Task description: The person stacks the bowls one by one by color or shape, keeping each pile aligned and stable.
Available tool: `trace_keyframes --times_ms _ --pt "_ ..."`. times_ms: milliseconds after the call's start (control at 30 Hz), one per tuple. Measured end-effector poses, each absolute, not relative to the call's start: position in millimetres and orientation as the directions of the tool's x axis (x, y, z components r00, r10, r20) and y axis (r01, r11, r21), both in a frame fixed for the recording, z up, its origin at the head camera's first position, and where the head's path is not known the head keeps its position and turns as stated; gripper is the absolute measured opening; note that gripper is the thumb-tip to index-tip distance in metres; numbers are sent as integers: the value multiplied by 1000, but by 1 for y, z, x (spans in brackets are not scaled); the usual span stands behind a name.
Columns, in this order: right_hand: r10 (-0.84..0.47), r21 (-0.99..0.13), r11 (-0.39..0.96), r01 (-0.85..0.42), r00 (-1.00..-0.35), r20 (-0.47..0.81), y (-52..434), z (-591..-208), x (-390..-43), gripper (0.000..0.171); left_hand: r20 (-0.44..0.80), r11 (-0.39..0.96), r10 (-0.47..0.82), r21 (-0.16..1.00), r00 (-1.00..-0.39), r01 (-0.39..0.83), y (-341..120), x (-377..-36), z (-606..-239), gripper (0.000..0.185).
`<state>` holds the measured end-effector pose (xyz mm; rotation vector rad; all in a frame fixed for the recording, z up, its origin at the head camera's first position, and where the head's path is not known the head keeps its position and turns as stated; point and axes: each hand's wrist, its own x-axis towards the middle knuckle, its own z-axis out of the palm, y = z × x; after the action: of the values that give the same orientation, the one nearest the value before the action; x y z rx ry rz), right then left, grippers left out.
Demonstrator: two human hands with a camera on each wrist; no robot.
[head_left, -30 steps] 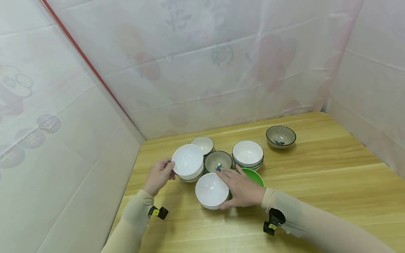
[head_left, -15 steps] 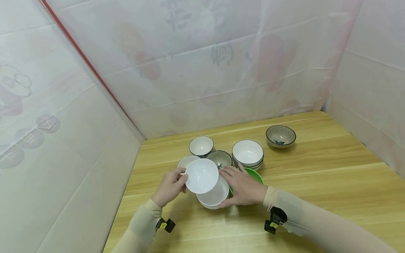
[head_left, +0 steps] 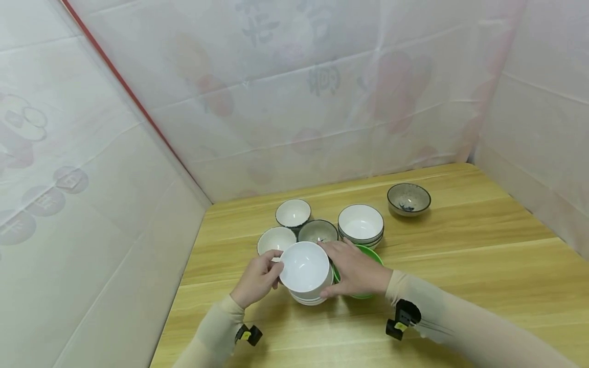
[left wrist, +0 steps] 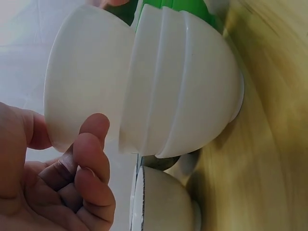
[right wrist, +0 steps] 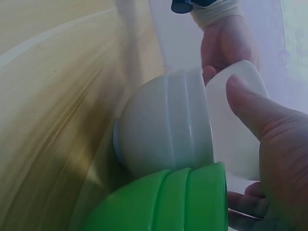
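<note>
Between both hands, left grip pinches white bowl; right grip rests open alongside.

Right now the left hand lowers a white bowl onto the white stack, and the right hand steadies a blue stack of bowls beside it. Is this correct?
Nearly: the stack beside the white stack is green, not blue, as the right wrist view shows.

Beige snug sleeves reach both wrists — each bearing a small black-and-yellow camera.
</note>
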<state>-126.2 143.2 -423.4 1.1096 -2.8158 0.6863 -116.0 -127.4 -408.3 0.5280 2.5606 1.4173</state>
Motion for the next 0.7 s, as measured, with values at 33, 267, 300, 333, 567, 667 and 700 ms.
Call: trace_keyframes --times_ms 33,267,300,333,567,667,700 --pt "-641 -391 644 -657 -743 193 143 -423 -126 113 24 482 388 847 -922 225 -128 -117 -413 26" --pt "-661 -400 607 -687 -716 226 142 -425 -126 103 61 507 428 810 -902 296 -129 -117 -427 26" --pt "-663 -400 604 -690 -713 228 142 -425 -126 102 76 514 435 797 -897 317 -129 -117 -428 26" --pt "-665 -401 601 -691 -711 228 142 -426 -126 102 89 522 441 784 -893 336 -128 -117 -429 26" --pt "-668 -394 610 -687 -714 211 144 -427 -126 104 168 593 436 685 -884 423 -125 -117 -432 26" --pt "-670 -381 619 -687 -715 200 144 -428 -127 106 168 619 431 661 -887 426 -124 -117 -434 26" --pt "-671 -377 622 -686 -715 195 144 -429 -127 106 165 625 429 656 -888 424 -124 -117 -435 27"
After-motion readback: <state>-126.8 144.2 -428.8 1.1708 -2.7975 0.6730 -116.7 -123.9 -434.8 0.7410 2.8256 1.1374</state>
